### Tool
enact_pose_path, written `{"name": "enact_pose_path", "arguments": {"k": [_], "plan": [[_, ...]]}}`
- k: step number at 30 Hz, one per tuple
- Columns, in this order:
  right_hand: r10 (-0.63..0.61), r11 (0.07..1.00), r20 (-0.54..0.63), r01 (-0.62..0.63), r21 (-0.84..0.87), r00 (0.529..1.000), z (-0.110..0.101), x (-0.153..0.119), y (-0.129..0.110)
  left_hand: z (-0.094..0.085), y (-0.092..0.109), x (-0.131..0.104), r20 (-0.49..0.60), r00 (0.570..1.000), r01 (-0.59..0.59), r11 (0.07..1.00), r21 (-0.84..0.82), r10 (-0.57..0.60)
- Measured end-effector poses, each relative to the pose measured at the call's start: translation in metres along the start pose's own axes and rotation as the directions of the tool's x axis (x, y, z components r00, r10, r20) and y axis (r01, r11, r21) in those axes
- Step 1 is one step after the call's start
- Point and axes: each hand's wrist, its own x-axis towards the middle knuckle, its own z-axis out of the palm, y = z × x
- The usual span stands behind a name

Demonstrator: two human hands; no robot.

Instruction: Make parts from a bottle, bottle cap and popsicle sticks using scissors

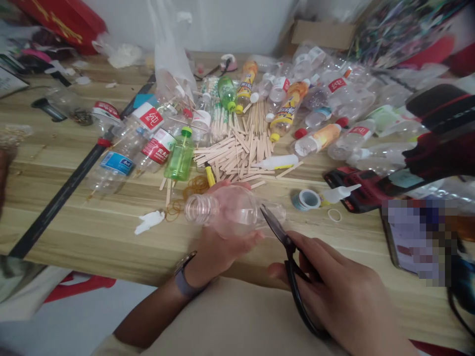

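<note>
A clear plastic bottle, with no cap on its threaded neck, lies sideways in my left hand, whose fingers wrap behind it. The neck points left. A watch with a grey strap is on my left wrist. My right hand grips the black handles of a pair of scissors. Its blade tips are at the right part of the bottle, where the plastic narrows in outline; whether they cut into it I cannot tell. Behind the bottle lie tan rubber bands and a pile of wooden craft sticks.
Several plastic bottles crowd the back of the table. A green bottle stands left of the sticks. To the right are a roll of tape, a glue bottle, a red-black power tool and a phone.
</note>
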Motion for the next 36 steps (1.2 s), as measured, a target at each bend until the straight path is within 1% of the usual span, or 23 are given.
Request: {"name": "enact_pose_path", "arguments": {"k": [2, 4, 7, 10, 12, 14, 16, 19, 23, 27, 29, 31, 32, 33, 34, 35, 36], "plan": [[-0.008, 1.000, -0.017, 0.008, -0.014, 1.000, 0.000, 0.001, 0.000, 0.002, 0.000, 0.000, 0.041, 0.995, -0.097, 0.995, 0.001, 0.096], [-0.015, 1.000, -0.032, 0.014, -0.023, 0.999, 0.000, 0.002, -0.001, 0.006, 0.001, -0.001, 0.038, 0.988, -0.147, 0.989, 0.006, 0.147], [-0.025, 0.999, -0.047, 0.023, -0.047, 0.999, 0.000, 0.002, -0.002, 0.010, 0.002, -0.001, -0.001, 0.987, -0.159, 0.987, -0.006, 0.159], [-0.038, 0.996, -0.066, 0.032, -0.081, 0.997, 0.001, 0.003, -0.002, 0.011, 0.004, -0.003, -0.015, 0.988, -0.153, 0.988, -0.028, 0.153], [-0.049, 0.993, -0.081, 0.040, -0.108, 0.996, 0.002, 0.003, -0.002, 0.011, 0.004, -0.004, -0.016, 0.992, -0.122, 0.992, -0.012, 0.122], [-0.068, 0.989, -0.087, 0.055, -0.136, 0.994, 0.002, 0.003, 0.000, 0.010, 0.005, -0.006, -0.013, 0.998, -0.060, 0.998, -0.023, 0.060], [-0.088, 0.983, -0.087, 0.073, -0.167, 0.992, 0.002, 0.001, 0.003, 0.010, 0.007, -0.008, 0.003, 1.000, 0.018, 0.997, -0.072, -0.018], [-0.112, 0.971, -0.079, 0.092, -0.222, 0.991, 0.000, 0.000, 0.009, 0.010, 0.009, -0.009, 0.031, 0.991, 0.133, 0.977, -0.167, -0.130], [-0.150, 0.958, -0.074, 0.127, -0.259, 0.986, -0.004, 0.001, 0.016, 0.009, 0.014, -0.008, 0.071, 0.975, 0.220, 0.945, -0.243, -0.209], [-0.166, 0.969, -0.065, 0.150, -0.199, 0.984, -0.008, 0.003, 0.021, 0.008, 0.020, -0.004, 0.128, 0.963, 0.265, 0.916, -0.302, -0.236], [-0.173, 0.978, -0.054, 0.165, -0.131, 0.983, -0.010, 0.004, 0.023, 0.007, 0.022, 0.000, 0.137, 0.966, 0.253, 0.911, -0.325, -0.220], [-0.193, 0.981, -0.022, 0.192, -0.033, 0.981, -0.012, 0.004, 0.025, 0.007, 0.023, 0.004, 0.176, 0.956, 0.286, 0.883, -0.372, -0.236], [-0.180, 0.983, -0.006, 0.180, 0.024, 0.984, -0.014, 0.003, 0.026, 0.007, 0.023, 0.007, 0.205, 0.945, 0.320, 0.855, -0.408, -0.256], [-0.142, 0.987, 0.002, 0.141, 0.083, 0.990, -0.016, 0.003, 0.027, 0.006, 0.023, 0.010, 0.233, 0.930, 0.363, 0.818, -0.446, -0.285], [-0.074, 0.988, -0.001, 0.073, 0.137, 0.997, -0.020, 0.002, 0.028, 0.006, 0.023, 0.013, 0.257, 0.912, 0.408, 0.778, -0.477, -0.321], [0.033, 0.984, -0.025, -0.028, 0.176, 0.999, -0.023, 0.002, 0.029, 0.006, 0.023, 0.016, 0.273, 0.894, 0.447, 0.740, -0.502, -0.355], [0.163, 0.970, -0.073, -0.146, 0.196, 0.984, -0.027, 0.001, 0.030, 0.006, 0.023, 0.019, 0.277, 0.881, 0.474, 0.708, -0.524, -0.385]]}}
